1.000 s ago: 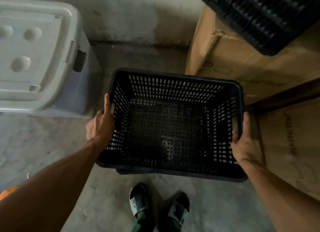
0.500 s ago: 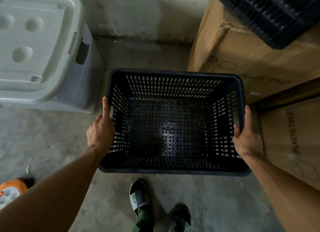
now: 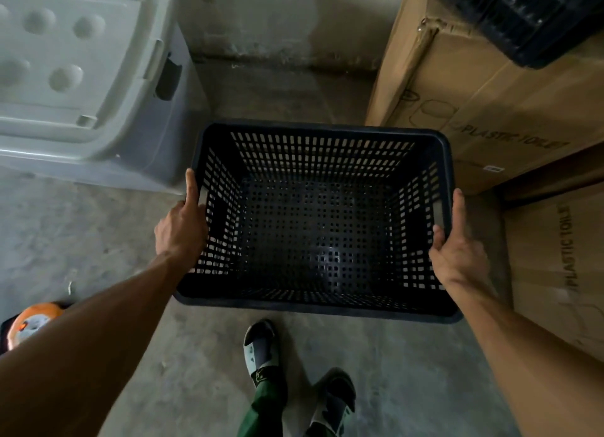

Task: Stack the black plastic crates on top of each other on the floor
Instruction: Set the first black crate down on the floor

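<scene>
Both hands are on the black crate (image 3: pixel 322 221), one on each short side. The left hand (image 3: pixel 179 230) clamps the left rim, thumb lying along the top edge, fingers wrapped under and out of sight. The right hand (image 3: pixel 457 253) grips the right rim the same way. The crate sits level over the concrete floor (image 3: pixel 81 234), just ahead of the person's sandalled feet (image 3: pixel 261 348); whether it rests on another crate is hard to tell from above. A grey lidded bin (image 3: pixel 81 77) stands far left, cardboard boxes (image 3: pixel 490 93) right, and a second black crate (image 3: pixel 529 15) tops the far box.
</scene>
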Demonstrator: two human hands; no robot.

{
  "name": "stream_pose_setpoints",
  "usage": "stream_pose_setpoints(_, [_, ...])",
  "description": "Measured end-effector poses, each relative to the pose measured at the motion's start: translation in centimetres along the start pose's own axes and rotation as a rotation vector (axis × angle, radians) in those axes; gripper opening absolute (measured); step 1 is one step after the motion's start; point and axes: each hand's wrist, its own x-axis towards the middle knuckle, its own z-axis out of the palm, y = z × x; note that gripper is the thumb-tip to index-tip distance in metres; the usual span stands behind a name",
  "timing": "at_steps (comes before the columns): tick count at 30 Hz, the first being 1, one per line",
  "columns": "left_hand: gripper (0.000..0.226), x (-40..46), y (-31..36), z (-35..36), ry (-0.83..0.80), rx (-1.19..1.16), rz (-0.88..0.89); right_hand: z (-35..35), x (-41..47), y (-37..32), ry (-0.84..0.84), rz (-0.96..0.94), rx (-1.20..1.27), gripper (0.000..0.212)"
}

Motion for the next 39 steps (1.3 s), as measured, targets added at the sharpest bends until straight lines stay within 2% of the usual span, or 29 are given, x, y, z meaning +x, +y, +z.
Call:
stream_pose_setpoints(12, [0.080,0.3,0.0,-0.2,0.010,0.040,0.026,0.8,0.1,0.4,0.081,-0.059,-0.168,0.067])
stream_pose_setpoints(16, [0.080,0.8,0.0,0.2,0.032,0.023,0.041,1.3,0.4,0.2,0.130,-0.047,-0.116,0.067])
stream_pose_setpoints(23, [0.080,0.8,-0.2,0.3,0.009,0.019,0.021,0.4,0.7,-0.1,0.057,0.006,-0.006,0.069])
stream_pose_setpoints(28, [0.078,-0.5,-0.5,0.7,-0.004,0.026,0.011,0.5,0.0,-0.1,0.028,0.001,-0.012,0.067])
stream_pose_setpoints(39, [0.070,-0.5,-0.6,1.1,0.031,-0.003,0.047,1.3,0.1,0.6,0.131,-0.062,-0.097,0.064])
